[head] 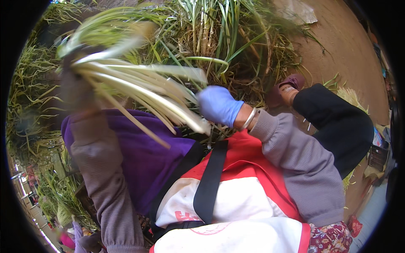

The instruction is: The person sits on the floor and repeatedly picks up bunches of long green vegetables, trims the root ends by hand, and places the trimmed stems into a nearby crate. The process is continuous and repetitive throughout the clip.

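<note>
My left hand (77, 83), in a dark glove and blurred, grips a bunch of long leek-like stalks (142, 88). Their pale stem ends fan out to the right and down over my purple-covered knee, while the green leaves (104, 30) arch above the hand. My right hand (218, 106) wears a blue glove, with a light bangle (250, 118) at the wrist. It is beside the lower stem ends; its fingers are curled away from view, and whether anything sits between them is hidden.
Before me stands a heap of similar stalks with rooty, dirt-brown bases (205, 38). Loose leaves (34, 95) cover the ground on the left. A plastic sheet (294, 11) lies on the brown floor (345, 60) at upper right. A dark crate (378, 156) stands at far right.
</note>
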The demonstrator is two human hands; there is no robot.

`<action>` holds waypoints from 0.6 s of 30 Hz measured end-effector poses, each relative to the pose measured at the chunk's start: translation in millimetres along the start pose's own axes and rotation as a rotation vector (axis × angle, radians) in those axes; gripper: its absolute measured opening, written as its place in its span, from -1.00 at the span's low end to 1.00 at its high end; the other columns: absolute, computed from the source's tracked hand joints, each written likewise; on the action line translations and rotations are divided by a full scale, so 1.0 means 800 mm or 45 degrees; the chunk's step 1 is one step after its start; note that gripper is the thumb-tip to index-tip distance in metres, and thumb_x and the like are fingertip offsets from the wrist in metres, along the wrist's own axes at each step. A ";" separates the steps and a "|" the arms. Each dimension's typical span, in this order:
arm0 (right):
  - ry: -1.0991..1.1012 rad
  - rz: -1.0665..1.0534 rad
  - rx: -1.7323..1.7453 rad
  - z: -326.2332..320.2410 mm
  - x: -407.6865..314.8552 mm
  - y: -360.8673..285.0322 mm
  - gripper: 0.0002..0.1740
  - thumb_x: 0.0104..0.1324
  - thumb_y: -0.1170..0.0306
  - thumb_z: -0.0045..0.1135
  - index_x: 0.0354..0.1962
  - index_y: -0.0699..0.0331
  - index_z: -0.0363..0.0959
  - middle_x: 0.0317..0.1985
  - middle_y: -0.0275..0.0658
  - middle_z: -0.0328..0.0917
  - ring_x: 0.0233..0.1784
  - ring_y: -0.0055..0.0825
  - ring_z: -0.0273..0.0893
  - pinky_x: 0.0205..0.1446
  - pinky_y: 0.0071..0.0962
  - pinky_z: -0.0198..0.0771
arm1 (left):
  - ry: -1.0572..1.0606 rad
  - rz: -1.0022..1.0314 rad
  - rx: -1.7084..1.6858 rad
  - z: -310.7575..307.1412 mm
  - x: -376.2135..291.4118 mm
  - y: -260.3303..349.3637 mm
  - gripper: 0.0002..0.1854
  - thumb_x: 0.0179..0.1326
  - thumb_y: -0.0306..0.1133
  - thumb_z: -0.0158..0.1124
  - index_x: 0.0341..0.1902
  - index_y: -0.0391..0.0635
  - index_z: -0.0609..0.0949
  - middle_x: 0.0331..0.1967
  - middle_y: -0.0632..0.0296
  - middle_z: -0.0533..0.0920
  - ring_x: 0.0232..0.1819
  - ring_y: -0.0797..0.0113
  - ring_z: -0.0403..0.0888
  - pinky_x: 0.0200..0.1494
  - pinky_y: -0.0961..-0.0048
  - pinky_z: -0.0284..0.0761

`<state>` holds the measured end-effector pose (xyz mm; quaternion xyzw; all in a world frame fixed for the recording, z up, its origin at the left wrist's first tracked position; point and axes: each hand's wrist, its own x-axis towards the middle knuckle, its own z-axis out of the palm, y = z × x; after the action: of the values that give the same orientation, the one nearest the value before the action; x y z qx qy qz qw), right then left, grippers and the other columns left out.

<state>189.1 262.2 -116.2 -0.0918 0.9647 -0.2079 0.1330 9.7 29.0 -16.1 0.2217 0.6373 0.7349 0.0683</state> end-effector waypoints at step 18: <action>0.531 0.869 0.462 -0.020 0.050 0.152 -0.39 0.04 -0.12 -0.11 -0.73 0.32 0.40 -0.74 -0.15 0.38 -0.63 -0.40 0.37 -0.46 -0.40 0.28 | -0.279 -0.201 -0.897 0.059 -0.023 0.033 -0.48 -0.03 -0.19 -0.03 -0.11 -0.45 0.32 -0.24 -0.21 0.45 -0.10 -0.02 0.36 0.13 0.21 0.09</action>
<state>131.8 368.2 -163.0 0.3008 0.8939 -0.3321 0.0104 50.4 60.4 9.2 0.2122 0.3494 0.8735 0.2645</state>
